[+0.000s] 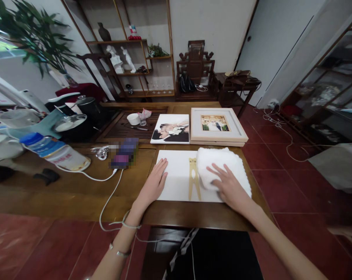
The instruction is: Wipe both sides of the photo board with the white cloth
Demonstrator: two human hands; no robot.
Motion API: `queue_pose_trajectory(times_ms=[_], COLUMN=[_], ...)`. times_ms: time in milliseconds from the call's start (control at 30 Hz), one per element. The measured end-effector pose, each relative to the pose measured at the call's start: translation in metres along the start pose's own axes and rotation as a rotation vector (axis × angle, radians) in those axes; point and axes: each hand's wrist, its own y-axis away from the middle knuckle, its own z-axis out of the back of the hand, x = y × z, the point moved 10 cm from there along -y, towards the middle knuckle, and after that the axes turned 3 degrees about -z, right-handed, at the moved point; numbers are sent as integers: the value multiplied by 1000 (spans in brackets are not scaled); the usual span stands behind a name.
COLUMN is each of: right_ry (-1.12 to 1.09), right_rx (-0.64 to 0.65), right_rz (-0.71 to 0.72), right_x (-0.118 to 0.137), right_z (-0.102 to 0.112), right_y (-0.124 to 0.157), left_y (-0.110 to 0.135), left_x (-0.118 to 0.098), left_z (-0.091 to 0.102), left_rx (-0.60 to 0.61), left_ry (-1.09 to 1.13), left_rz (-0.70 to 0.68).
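A white flat panel (pixel 178 182), with a pale wooden stand piece (pixel 194 179) on its back, lies face down on the wooden table (pixel 129 194). My left hand (pixel 154 182) rests flat and open on the panel's left edge. My right hand (pixel 226 184) lies flat, fingers spread, on a folded white cloth (pixel 219 163) that covers the panel's right part. Behind the panel lie a printed photo panel (pixel 171 128) and a white-framed photo (pixel 216 124) stacked on another frame.
A phone (pixel 125 153) with a white cable lies left of the panel, beside a lying bottle (pixel 55 151). Pots and a kettle stand at far left. A tea tray with a white cup (pixel 133 119) is behind. Shelves and a chair line the wall; red tiled floor at right.
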Motion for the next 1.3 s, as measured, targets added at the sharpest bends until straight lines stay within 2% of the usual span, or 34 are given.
queue_pose_trajectory(times_ms=[100,167,267,333,400,533,633,700,767,933,1033,1133,1300], right_ry=[0,-24,-61,-73,-75,-46,-29,-29,-32,-39,-56,-98,-112], right_rx=[40,61,131,176,192,146,95,82,88,162,193,203,92], right_rz=[34,29,20,9,-16,-82,-102,-101,-87,-18,2,2,-52], right_x=[38,56,62,52,34,-3,-16,-13,-3,45,62,53,4], right_z=[2,7,9,6,2,-7,-10,-11,-10,-3,2,3,-3], right_y=[36,57,68,59,39,-16,-42,-42,-29,35,59,51,-11], left_y=[0,-1,0,0,1,1,1,1,0,0,1,1,1], left_x=[3,3,2,3,3,1,0,1,1,-2,-3,-2,0], left_z=[-1,-4,-11,-14,-15,-14,-13,-11,-10,-11,-12,-12,-12], left_rx=[-1,39,126,165,185,183,158,135,111,112,135,147,161], left_ry=[-6,-91,-276,-355,-389,-376,-353,-339,-326,-323,-341,-351,-345], left_rz=[9,-16,-64,-79,-85,-92,-95,-85,-75,-70,-84,-95,-94])
